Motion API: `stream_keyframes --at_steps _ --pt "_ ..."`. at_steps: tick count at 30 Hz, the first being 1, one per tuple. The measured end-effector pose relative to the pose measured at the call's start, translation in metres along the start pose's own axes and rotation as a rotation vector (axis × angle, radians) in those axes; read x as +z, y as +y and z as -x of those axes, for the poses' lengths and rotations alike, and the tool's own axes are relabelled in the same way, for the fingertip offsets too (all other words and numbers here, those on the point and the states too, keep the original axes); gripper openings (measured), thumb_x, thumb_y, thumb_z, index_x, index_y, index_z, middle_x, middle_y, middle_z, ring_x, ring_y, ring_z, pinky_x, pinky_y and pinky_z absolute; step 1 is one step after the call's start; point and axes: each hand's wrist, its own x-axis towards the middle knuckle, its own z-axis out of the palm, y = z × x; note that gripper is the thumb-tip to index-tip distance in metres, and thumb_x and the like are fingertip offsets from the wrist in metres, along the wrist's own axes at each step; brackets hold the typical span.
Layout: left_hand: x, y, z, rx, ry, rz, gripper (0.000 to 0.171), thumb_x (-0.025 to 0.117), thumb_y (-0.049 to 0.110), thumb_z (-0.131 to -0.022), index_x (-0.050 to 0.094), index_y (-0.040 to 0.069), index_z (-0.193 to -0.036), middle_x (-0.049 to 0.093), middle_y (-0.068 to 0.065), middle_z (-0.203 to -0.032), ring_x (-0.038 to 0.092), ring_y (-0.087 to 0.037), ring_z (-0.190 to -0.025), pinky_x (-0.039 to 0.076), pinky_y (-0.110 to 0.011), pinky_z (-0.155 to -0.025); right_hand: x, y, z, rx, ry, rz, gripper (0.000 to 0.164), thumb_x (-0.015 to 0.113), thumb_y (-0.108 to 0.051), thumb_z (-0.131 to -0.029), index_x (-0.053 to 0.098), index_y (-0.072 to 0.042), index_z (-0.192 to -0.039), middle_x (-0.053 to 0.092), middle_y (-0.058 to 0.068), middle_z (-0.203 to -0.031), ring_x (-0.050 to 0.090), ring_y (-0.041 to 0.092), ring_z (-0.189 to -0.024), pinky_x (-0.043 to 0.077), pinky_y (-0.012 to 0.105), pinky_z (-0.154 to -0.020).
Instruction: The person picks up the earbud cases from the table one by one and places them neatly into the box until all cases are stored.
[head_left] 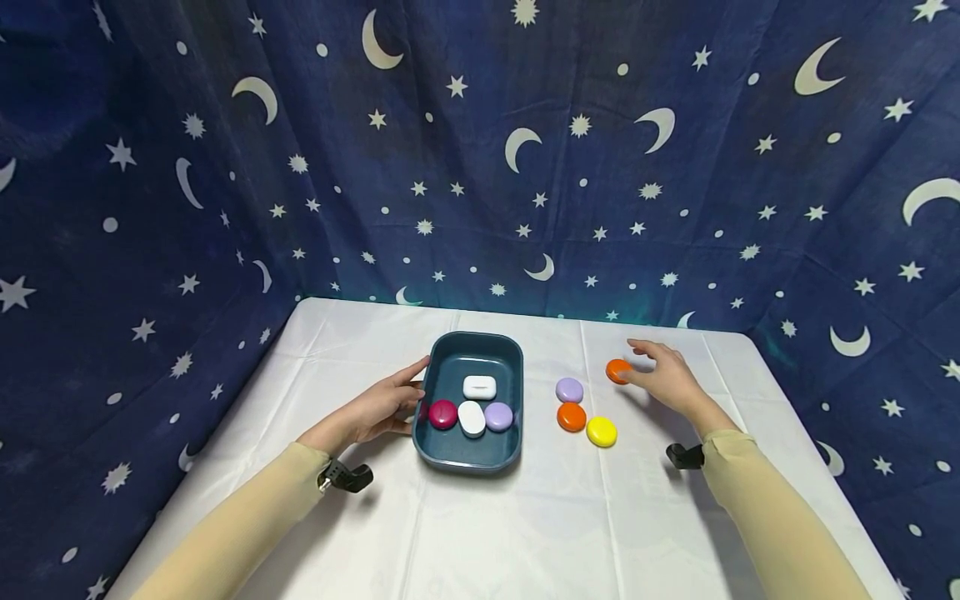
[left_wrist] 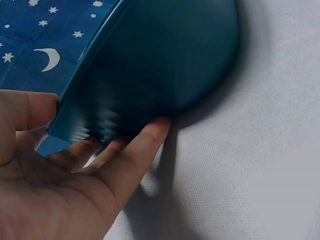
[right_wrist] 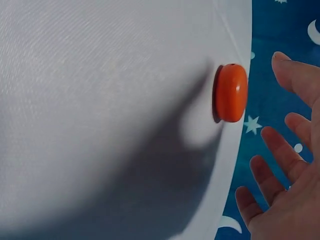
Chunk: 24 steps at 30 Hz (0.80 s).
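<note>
My left hand rests against the left wall of a dark teal tray, its fingers spread and mostly straight. In the left wrist view the thumb lies at the rim, with fingertips low on the outer wall. On the right, my right hand hovers beside an orange round, smooth piece, fingers apart and holding nothing. The right wrist view shows that orange piece on the cloth, apart from the fingers.
Inside the tray are a small white case, a crimson round piece, a white oval piece and a lavender one. Between tray and right hand lie lavender, orange and yellow pieces on white cloth.
</note>
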Motion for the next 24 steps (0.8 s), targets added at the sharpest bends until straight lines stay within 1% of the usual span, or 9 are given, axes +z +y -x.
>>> stream_keyframes --at_steps 4,9,13,18,24 --pt "0.0 -0.001 0.0 0.001 0.0 0.001 0.068 0.049 0.012 -0.105 0.024 0.036 -0.164 0.023 -0.021 -0.163 0.055 -0.033 -0.12 0.057 -0.045 -0.08 0.003 0.007 -0.002 0.017 -0.01 0.0 0.08 0.075 -0.039 -0.093 0.04 -0.005 -0.156 0.047 0.024 -0.149 0.036 0.048 -0.135 0.031 0.066 -0.106" --pt "-0.001 -0.001 0.0 0.003 -0.003 0.001 0.068 0.049 0.013 -0.104 0.025 0.036 -0.163 0.022 -0.021 -0.164 0.054 -0.034 -0.124 0.057 -0.046 -0.081 0.01 0.011 -0.005 0.05 -0.024 0.019 0.085 0.078 -0.044 -0.09 0.04 -0.005 -0.156 0.05 0.026 -0.144 0.04 0.047 -0.131 0.032 0.066 -0.106" --pt "0.0 0.0 0.0 -0.002 -0.003 0.0 0.067 0.049 0.013 -0.105 0.026 0.038 -0.163 0.022 -0.02 -0.164 0.053 -0.034 -0.127 0.057 -0.046 -0.081 0.014 0.015 -0.006 0.06 -0.015 0.042 0.084 0.079 -0.043 -0.089 0.043 -0.004 -0.153 0.054 0.026 -0.14 0.043 0.045 -0.126 0.03 0.065 -0.105" --pt "0.0 -0.001 0.0 -0.003 -0.009 0.012 0.067 0.048 0.012 -0.105 0.026 0.038 -0.163 0.022 -0.02 -0.164 0.052 -0.034 -0.129 0.057 -0.047 -0.082 0.016 0.019 -0.008 0.055 -0.014 0.065 0.08 0.08 -0.042 -0.088 0.047 -0.003 -0.151 0.059 0.025 -0.132 0.047 0.041 -0.116 0.032 0.063 -0.099" --pt "0.0 -0.001 0.0 0.001 -0.013 0.022 0.068 0.048 0.011 -0.105 0.025 0.037 -0.163 0.024 -0.021 -0.164 0.055 -0.033 -0.127 0.057 -0.047 -0.082 0.016 0.018 -0.011 0.092 -0.038 0.064 0.078 0.081 -0.04 -0.088 0.049 -0.004 -0.149 0.06 0.022 -0.127 0.045 0.039 -0.112 0.032 0.059 -0.095"
